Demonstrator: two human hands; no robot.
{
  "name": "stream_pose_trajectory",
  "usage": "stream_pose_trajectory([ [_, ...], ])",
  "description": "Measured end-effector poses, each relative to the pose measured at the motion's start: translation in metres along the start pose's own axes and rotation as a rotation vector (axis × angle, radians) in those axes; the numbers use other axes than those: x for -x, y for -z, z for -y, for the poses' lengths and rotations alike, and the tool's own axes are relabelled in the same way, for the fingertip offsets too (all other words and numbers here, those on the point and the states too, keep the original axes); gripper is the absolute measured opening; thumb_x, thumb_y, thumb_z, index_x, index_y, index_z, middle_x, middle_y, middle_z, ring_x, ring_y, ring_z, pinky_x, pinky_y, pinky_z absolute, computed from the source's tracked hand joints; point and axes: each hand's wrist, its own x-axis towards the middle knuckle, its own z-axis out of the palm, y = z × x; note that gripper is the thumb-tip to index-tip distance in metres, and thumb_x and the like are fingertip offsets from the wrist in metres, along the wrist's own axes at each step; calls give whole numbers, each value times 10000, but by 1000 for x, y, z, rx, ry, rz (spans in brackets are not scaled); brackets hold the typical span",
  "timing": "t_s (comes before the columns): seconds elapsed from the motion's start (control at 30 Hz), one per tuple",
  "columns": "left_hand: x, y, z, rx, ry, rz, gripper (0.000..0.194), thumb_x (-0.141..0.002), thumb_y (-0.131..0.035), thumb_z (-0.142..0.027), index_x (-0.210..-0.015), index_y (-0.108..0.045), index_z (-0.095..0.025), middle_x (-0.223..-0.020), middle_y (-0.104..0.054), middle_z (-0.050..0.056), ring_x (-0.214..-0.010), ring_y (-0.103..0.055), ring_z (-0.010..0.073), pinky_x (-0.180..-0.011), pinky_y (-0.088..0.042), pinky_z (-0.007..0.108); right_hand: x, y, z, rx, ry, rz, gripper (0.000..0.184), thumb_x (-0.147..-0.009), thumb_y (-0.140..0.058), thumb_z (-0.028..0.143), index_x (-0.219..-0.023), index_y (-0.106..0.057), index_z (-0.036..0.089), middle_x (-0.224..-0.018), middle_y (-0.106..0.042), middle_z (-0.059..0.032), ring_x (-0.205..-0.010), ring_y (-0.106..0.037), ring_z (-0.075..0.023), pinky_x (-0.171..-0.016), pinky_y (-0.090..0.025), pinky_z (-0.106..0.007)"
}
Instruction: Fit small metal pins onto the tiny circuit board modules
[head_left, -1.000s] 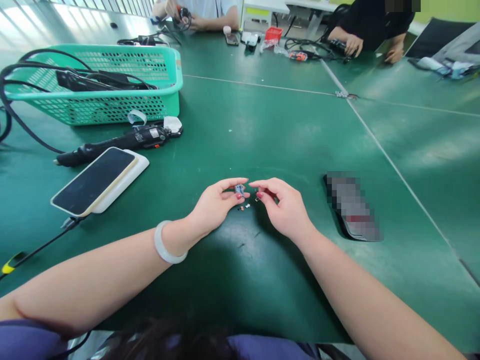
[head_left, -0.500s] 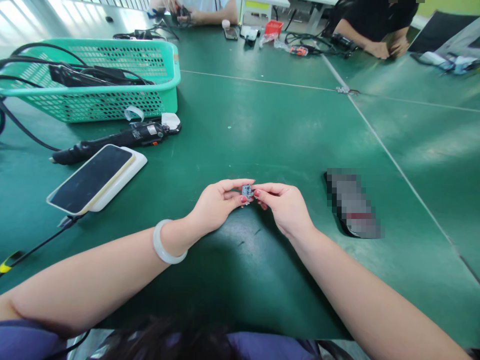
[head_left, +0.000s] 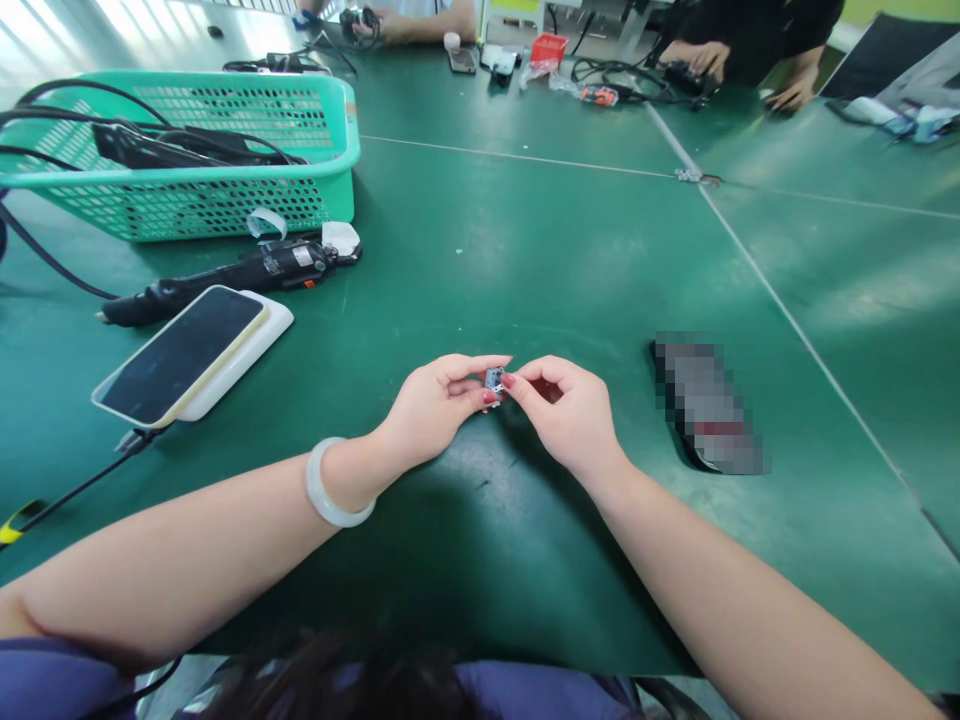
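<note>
Head view: left hand pinches a blue-grey part; right hand pinches a silvery piece against it; tool label unreadable.

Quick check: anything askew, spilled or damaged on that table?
Nothing looks spilled. The pale-edged phone seems off-centre on a white block, and small dark marks show on the green table. The part in the left hand is too small to check.

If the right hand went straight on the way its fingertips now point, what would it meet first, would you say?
Most likely the small blue-grey part held by the left hand; the right hand appears right beside or against it, though depth is unclear.
</note>
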Motion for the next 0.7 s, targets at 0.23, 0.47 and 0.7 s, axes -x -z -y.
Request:
stream_pose_trajectory([
  [0.23,-1,1,3,-26,-83,20,337,-769,-641,-125,-1083,-706,-229,-950,-625,12,-774,-637,96,-841,-550,298,1,1,1,44,71,-16,229,-816,-620,322,-623,-616,199,-626,-600,12,-564,-486,-103,-549,-396,-253],
  [0.47,-2,1,4,19,-100,60,414,-726,-663,-88,-1097,-705,-268,-1010,-601,4,-874,-632,108,-927,-536,329,3,-1,1,61,104,-46,251,-832,-614,359,-638,-614,200,-618,-592,15,-554,-489,-101,-540,-395,-253],
  [0.7,-2,1,4,58,-67,69,432,-707,-718,-138,-1125,-698,-247,-1067,-607,22,-910,-652,127,-961,-525,336,4,-2,1,121,192,-80,225,-848,-602,324,-660,-595,202,-618,-560,24,-551,-461,-93,-541,-382,-247],
])
